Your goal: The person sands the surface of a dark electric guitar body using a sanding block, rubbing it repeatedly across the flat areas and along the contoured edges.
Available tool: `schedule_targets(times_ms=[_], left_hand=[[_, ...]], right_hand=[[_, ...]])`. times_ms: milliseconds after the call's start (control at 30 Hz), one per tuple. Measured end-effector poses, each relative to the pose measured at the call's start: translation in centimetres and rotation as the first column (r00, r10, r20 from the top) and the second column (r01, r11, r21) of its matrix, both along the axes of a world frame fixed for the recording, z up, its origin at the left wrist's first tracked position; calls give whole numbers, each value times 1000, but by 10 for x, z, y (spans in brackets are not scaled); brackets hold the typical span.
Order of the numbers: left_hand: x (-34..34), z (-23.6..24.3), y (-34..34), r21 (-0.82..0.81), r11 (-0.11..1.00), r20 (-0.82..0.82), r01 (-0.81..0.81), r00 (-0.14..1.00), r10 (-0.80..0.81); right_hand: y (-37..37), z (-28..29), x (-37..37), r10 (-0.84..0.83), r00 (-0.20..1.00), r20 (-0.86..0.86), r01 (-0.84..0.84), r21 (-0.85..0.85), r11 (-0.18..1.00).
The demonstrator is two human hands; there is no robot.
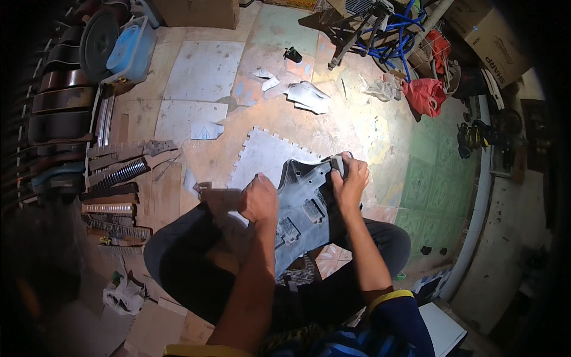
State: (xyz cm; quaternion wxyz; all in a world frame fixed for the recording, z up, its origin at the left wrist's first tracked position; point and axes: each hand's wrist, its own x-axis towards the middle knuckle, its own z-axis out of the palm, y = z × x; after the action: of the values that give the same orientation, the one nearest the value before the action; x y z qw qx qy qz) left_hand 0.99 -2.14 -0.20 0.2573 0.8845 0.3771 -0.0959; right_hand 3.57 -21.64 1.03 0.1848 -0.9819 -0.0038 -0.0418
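A black, grey-dusted guitar body (pixel 291 232), with rectangular cavities and small holes, rests tilted across my crossed legs. My left hand (pixel 259 199) is closed at its left edge, apparently gripping it, fingertips mostly hidden. At the upper right horn, my right hand (pixel 351 184) grips a small dark block (pixel 338 165) held against the body. Beyond the body lies a pale interlocking foam mat (pixel 258 146) on the tiled floor.
Guitar necks (pixel 122 172) and a bin (pixel 128 50) lie left, beside a row of guitar bodies (pixel 62 89). Paper scraps (pixel 306 96) lie ahead; coiled blue hose (pixel 389 44), red bags (pixel 423 96) and cardboard boxes (pixel 493 50) sit at upper right.
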Motion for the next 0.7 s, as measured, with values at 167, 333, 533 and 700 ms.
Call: schedule_targets(times_ms=[167,333,533,700], left_hand=[[3,3,2,-18,1000,-17,-11,1000,11],[4,4,4,1,1000,31,-18,999,18],[-1,-7,5,127,992,47,6,999,-12],[2,1,2,11,1000,-31,-27,999,27]], right_hand=[[44,9,-71,237,969,-73,-231,82,969],[8,1,-1,-8,999,-33,9,17,1000],[33,10,-48,256,960,-113,-252,43,967],[13,1,1,-114,985,128,119,-31,992]])
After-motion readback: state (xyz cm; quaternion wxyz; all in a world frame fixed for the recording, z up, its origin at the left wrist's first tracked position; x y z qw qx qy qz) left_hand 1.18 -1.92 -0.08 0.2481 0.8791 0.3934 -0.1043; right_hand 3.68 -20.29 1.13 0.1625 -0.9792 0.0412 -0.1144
